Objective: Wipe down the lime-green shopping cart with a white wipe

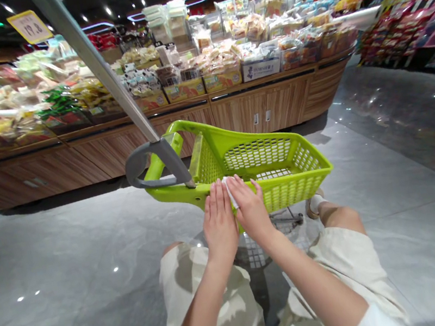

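A lime-green shopping cart (273, 179) with perforated basket walls stands in front of me, its basket pointing right. My right hand (250, 204) presses a folded white cloth or tissue (229, 192) against the near rim of the basket, fingers over it. Beside it, my left hand (218, 218) lies flat on the same near side, fingers stretched out and close together, touching the rim. A grey loop-shaped grip (158, 167) with a long metal pole (109, 78) rises from the cart's left end. The inside of the basket shows only its floor and walls.
Behind the cart runs a wood-panelled display counter (258, 107) heaped with packaged snacks. A price sign (30, 27) hangs at upper left. Stocked shelves (397, 19) stand at the right. Grey shiny floor (72, 263) surrounds the cart; my legs are on both sides below.
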`<move>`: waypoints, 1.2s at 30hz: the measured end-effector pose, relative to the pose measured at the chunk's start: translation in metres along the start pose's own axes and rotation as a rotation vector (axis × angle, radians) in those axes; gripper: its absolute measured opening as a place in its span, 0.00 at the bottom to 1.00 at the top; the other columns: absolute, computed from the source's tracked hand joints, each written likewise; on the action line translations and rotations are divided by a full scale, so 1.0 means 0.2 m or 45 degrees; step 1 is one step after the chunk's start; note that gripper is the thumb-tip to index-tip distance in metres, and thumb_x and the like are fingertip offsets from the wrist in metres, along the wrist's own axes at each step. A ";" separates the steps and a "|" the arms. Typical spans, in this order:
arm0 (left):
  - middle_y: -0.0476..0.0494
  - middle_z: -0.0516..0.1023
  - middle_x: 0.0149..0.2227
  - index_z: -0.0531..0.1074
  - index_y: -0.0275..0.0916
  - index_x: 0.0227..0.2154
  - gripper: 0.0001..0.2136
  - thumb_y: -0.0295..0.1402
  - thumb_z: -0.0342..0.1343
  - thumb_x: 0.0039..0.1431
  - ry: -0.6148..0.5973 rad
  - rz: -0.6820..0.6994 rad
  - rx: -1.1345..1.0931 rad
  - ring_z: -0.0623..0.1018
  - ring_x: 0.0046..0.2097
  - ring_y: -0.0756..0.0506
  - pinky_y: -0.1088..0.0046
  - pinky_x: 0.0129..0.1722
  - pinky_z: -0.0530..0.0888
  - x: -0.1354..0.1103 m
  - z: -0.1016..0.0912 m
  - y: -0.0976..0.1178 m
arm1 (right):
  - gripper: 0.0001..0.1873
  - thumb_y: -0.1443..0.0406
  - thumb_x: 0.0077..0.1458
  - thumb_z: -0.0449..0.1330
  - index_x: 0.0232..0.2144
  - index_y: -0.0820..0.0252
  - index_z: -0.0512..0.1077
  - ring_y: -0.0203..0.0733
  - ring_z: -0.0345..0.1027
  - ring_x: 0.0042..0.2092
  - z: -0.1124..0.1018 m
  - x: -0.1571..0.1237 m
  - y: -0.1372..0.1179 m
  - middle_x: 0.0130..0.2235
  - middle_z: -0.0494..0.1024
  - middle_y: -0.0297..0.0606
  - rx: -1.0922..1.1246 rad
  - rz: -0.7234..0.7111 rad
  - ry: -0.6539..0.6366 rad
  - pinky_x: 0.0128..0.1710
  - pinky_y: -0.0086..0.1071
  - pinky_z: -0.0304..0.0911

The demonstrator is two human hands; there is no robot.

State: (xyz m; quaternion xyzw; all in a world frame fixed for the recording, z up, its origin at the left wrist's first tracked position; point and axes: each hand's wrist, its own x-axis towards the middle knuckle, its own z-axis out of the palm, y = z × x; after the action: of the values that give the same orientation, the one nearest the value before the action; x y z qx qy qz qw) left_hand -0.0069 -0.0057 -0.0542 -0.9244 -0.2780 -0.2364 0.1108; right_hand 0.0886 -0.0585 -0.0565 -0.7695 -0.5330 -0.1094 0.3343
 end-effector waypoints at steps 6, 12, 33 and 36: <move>0.35 0.44 0.71 0.42 0.26 0.67 0.38 0.24 0.49 0.55 -0.019 0.005 -0.007 0.45 0.71 0.40 0.58 0.68 0.52 0.00 0.00 -0.02 | 0.44 0.78 0.44 0.45 0.64 0.53 0.57 0.41 0.51 0.67 -0.06 -0.13 0.29 0.64 0.65 0.38 -0.096 0.096 0.052 0.65 0.51 0.31; 0.35 0.44 0.71 0.43 0.26 0.67 0.38 0.23 0.49 0.54 -0.009 -0.014 -0.036 0.45 0.71 0.40 0.58 0.68 0.51 -0.01 0.00 -0.01 | 0.41 0.77 0.45 0.45 0.61 0.51 0.62 0.46 0.51 0.67 -0.12 -0.26 0.60 0.62 0.67 0.36 -0.268 0.428 0.258 0.63 0.57 0.32; 0.36 0.45 0.71 0.42 0.27 0.68 0.38 0.24 0.49 0.55 -0.004 -0.015 -0.047 0.45 0.71 0.40 0.58 0.68 0.52 -0.01 0.00 0.00 | 0.43 0.77 0.45 0.46 0.63 0.49 0.59 0.47 0.51 0.67 -0.10 -0.26 0.57 0.61 0.68 0.37 -0.263 0.444 0.288 0.63 0.57 0.33; 0.36 0.45 0.71 0.42 0.28 0.68 0.37 0.24 0.48 0.56 0.011 -0.017 -0.051 0.45 0.71 0.40 0.58 0.68 0.53 0.00 0.00 0.00 | 0.43 0.78 0.44 0.46 0.64 0.53 0.58 0.45 0.52 0.67 -0.05 -0.17 0.37 0.61 0.68 0.39 -0.176 0.330 0.217 0.64 0.55 0.33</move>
State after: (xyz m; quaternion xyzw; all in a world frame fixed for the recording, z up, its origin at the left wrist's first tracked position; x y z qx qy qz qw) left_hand -0.0071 -0.0064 -0.0550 -0.9235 -0.2789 -0.2466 0.0920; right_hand 0.1422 -0.1044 -0.0957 -0.8410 -0.3902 -0.1666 0.3356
